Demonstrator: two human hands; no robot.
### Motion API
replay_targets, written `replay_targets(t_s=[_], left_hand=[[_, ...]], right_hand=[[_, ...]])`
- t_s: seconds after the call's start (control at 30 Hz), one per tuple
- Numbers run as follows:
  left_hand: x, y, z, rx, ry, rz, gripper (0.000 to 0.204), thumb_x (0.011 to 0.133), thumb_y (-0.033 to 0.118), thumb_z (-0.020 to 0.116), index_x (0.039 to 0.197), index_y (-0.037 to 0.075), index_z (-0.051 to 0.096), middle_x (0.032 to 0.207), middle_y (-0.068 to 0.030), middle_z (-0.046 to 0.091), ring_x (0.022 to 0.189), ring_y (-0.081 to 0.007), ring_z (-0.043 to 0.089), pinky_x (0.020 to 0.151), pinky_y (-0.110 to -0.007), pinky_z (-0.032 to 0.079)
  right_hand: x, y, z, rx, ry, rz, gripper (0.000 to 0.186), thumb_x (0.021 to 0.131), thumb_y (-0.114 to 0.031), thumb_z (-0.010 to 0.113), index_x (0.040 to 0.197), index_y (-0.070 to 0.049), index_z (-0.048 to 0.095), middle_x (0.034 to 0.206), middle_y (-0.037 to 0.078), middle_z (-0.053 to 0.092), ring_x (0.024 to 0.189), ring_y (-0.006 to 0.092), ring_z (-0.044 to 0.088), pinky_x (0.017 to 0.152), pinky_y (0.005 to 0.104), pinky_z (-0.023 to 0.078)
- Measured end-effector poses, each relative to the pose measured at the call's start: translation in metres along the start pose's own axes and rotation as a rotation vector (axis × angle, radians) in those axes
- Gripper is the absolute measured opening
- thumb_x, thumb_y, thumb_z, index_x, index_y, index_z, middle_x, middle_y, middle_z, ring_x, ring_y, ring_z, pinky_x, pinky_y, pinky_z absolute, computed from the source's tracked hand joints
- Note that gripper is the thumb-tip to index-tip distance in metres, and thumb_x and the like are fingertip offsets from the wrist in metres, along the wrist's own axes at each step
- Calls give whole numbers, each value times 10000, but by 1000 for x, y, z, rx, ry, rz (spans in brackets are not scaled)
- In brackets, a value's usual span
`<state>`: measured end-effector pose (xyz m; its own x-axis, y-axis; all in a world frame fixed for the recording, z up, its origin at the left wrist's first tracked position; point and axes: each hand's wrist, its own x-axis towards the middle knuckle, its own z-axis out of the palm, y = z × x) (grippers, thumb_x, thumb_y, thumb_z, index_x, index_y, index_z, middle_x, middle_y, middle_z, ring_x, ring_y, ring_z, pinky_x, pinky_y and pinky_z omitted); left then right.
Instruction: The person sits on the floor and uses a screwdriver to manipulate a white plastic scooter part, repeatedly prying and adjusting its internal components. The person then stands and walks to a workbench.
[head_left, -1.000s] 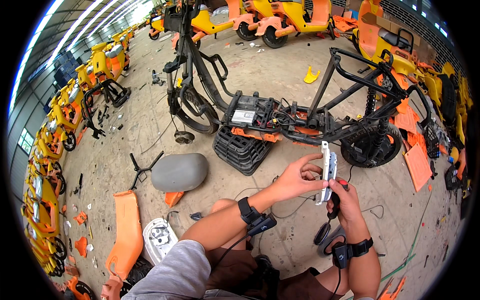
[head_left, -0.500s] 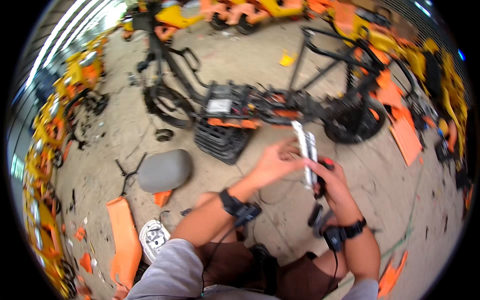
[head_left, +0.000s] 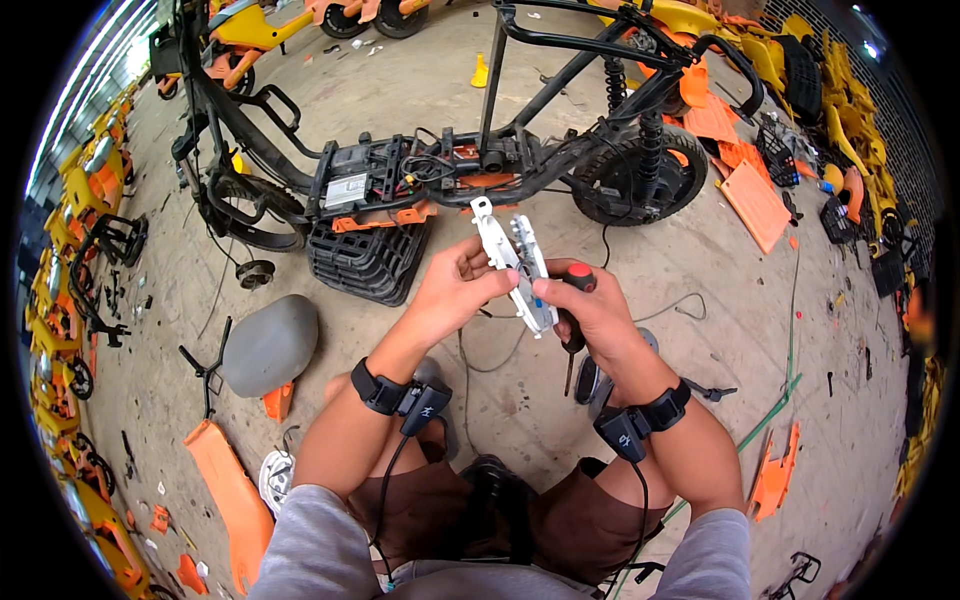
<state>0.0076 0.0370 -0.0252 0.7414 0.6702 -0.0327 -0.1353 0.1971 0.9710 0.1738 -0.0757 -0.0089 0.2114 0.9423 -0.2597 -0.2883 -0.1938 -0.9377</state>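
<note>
A narrow white plastic housing [head_left: 501, 250] is held up before me, its two long pieces spread at the top and close together at the lower end. My left hand [head_left: 445, 290] pinches the left piece, thumb on its face. With thumb and fingers, my right hand [head_left: 600, 318] grips the right piece. A screwdriver [head_left: 580, 272] with a red and black handle is tucked in that same hand, its shaft pointing down. What lies inside the housing is too small to make out. Just beyond stands a stripped black scooter frame [head_left: 490, 190] on two wheels.
A grey seat [head_left: 270, 345] and a long orange panel [head_left: 232, 500] lie to my left. Black ribbed plastic trays [head_left: 365, 262] rest beside the frame. Orange panels [head_left: 755, 210] and a green cord [head_left: 770, 425] are on the right. Yellow scooters [head_left: 75, 330] line the left side.
My view has shifted, so the frame sits further left and higher. The housing has tilted and its two pieces show more broadly. Both hands keep their hold.
</note>
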Motion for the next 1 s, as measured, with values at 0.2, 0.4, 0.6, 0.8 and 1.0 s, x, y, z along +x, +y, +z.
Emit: replay_targets(t_s=[0.2,0.4,0.6,0.8,1.0], left_hand=[[-1,4,-3,52,10,-6,418,837,116,666,1193,-69,548,1085,-135,660,1028,-235,652,917,-349,500],[-3,10,-8,138,-14,-46,377,852,148,631,1156,-69,578,1041,-136,680,952,-207,657,911,-337,496],[-2,5,-12,69,-55,-58,328,877,117,620,1146,-66,577,995,-129,683,818,-169,657,636,-284,543],[0,1,-2,101,-73,-86,328,892,154,662,1137,-49,580,942,-96,678,749,-121,624,630,-258,505],[-3,-2,-2,154,-72,-100,341,878,205,682,1118,-16,581,949,-37,650,786,-85,582,637,-234,482]], right_hand=[[-1,-9,-7,56,43,-34,421,812,-260,754,1072,49,634,731,3,581,485,66,485,433,218,378],[-2,-11,-13,130,65,-42,386,823,-271,735,1039,34,638,708,-5,547,476,69,467,429,218,378],[1,-8,-8,212,58,-32,352,845,-279,713,1006,17,613,683,-3,520,466,78,432,432,233,355],[1,-3,-7,249,77,-27,326,886,-302,657,972,7,601,625,16,515,438,92,438,413,245,355],[3,-2,-3,265,30,-52,393,926,-361,572,1064,8,567,967,119,630,466,98,461,419,258,370]])
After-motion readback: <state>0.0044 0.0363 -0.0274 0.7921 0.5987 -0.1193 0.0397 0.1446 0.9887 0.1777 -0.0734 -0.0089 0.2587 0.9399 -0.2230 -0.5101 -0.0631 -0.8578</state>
